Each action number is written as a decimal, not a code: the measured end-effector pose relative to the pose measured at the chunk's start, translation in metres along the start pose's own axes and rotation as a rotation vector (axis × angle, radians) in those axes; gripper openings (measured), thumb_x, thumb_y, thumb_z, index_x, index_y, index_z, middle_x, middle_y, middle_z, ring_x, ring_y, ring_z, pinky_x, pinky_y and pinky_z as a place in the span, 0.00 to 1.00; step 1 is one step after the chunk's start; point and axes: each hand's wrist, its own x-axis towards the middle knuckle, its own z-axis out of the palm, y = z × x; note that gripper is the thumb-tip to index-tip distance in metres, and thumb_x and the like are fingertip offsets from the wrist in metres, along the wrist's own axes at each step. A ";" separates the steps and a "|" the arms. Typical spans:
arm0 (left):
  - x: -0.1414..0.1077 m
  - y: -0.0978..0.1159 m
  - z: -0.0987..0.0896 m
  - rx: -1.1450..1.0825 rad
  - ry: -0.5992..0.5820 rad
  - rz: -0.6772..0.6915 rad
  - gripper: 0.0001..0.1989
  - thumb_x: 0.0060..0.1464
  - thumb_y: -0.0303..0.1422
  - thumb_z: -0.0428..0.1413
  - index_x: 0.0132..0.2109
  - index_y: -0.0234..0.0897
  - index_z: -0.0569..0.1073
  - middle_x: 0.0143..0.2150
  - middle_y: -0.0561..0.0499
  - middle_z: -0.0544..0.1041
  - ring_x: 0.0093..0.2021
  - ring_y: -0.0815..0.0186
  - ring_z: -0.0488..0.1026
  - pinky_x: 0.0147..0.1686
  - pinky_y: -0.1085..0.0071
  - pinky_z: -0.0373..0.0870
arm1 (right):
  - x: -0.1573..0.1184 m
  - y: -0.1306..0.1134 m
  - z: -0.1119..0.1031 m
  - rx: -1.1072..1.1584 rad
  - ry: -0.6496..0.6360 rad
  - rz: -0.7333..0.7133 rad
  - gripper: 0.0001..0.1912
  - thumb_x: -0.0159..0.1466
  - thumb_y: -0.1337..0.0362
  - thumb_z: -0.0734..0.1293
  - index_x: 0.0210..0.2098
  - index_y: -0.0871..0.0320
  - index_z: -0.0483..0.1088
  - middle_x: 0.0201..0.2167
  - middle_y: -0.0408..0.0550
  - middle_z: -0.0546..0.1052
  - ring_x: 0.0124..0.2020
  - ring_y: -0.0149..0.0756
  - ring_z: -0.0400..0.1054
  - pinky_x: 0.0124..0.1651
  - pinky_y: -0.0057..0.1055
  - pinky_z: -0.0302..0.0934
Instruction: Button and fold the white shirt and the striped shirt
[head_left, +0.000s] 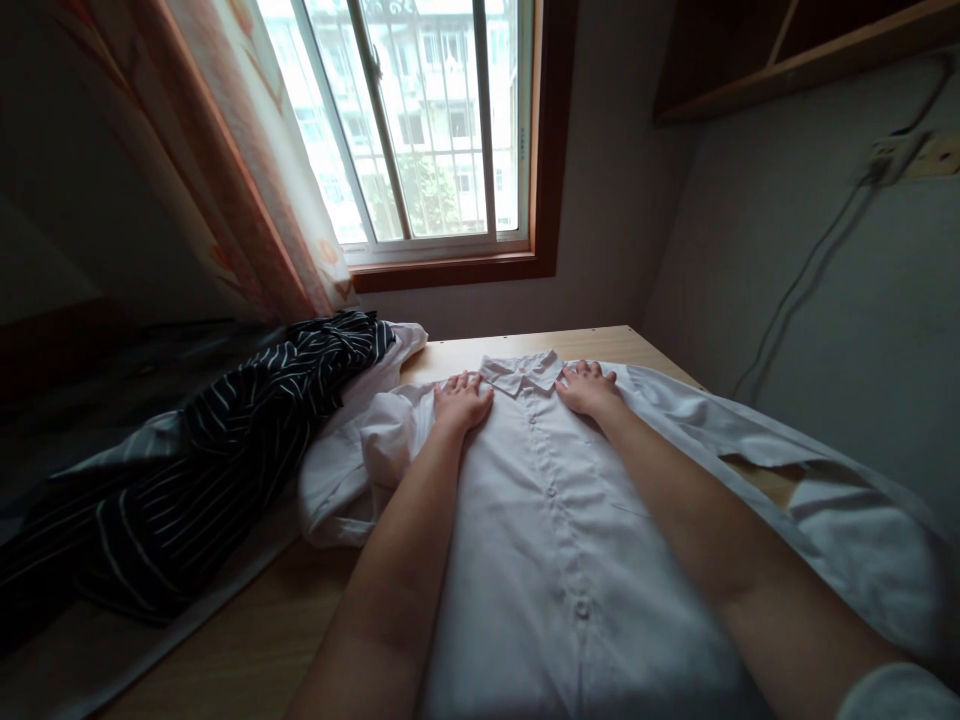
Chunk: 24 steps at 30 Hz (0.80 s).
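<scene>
A white button-up shirt point(517, 520) lies front side up, buttoned down the middle, its collar point(523, 372) pointing toward the window. My left hand point(463, 402) rests flat on the shirt's shoulder, just left of the collar, fingers spread. On the opposite shoulder, my right hand point(590, 388) presses down with its fingers apart, close to the collar's right tip. Neither hand grips the cloth. The left sleeve is bunched beside my left forearm, and the right sleeve point(705, 410) stretches out over the table's right side.
A black garment with white stripes point(247, 410) is heaped at the left, over some white cloth. Under the shirt is a light wooden table point(592, 345). Beyond stand a window point(420, 130) and an orange-patterned curtain point(247, 180). A cord point(806, 265) hangs from the right wall's socket.
</scene>
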 end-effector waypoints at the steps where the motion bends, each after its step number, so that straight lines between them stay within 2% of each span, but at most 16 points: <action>1: 0.000 0.000 0.000 -0.001 0.001 0.001 0.33 0.63 0.50 0.36 0.71 0.43 0.55 0.74 0.48 0.49 0.73 0.53 0.45 0.68 0.44 0.38 | 0.001 0.000 0.000 -0.004 0.008 0.009 0.30 0.69 0.50 0.50 0.65 0.55 0.60 0.69 0.59 0.55 0.67 0.55 0.48 0.61 0.58 0.47; 10: 0.000 0.000 0.000 -0.005 0.000 -0.006 0.34 0.62 0.50 0.36 0.70 0.44 0.56 0.74 0.49 0.49 0.73 0.53 0.45 0.68 0.44 0.39 | 0.012 0.004 0.002 0.011 0.063 0.030 0.29 0.69 0.51 0.50 0.63 0.53 0.63 0.66 0.59 0.58 0.66 0.57 0.48 0.59 0.55 0.47; 16: -0.001 0.003 -0.003 0.003 -0.025 -0.028 0.34 0.62 0.50 0.35 0.71 0.45 0.55 0.74 0.49 0.48 0.73 0.55 0.44 0.68 0.44 0.36 | 0.011 0.006 0.009 0.064 0.141 0.075 0.28 0.70 0.51 0.48 0.61 0.51 0.66 0.65 0.58 0.61 0.65 0.54 0.51 0.62 0.54 0.45; 21: 0.000 0.001 -0.001 -0.017 0.023 -0.112 0.34 0.61 0.51 0.37 0.70 0.44 0.57 0.74 0.49 0.48 0.73 0.51 0.43 0.68 0.47 0.38 | 0.017 0.013 0.014 0.120 0.067 0.087 0.31 0.70 0.47 0.46 0.67 0.46 0.57 0.69 0.54 0.56 0.69 0.49 0.47 0.66 0.57 0.39; 24: 0.002 -0.001 0.000 -0.015 0.019 -0.139 0.35 0.61 0.51 0.36 0.70 0.44 0.56 0.74 0.49 0.49 0.73 0.50 0.44 0.68 0.45 0.39 | 0.021 0.017 0.016 0.109 0.010 0.089 0.33 0.70 0.45 0.44 0.70 0.44 0.52 0.72 0.50 0.51 0.71 0.49 0.42 0.66 0.63 0.35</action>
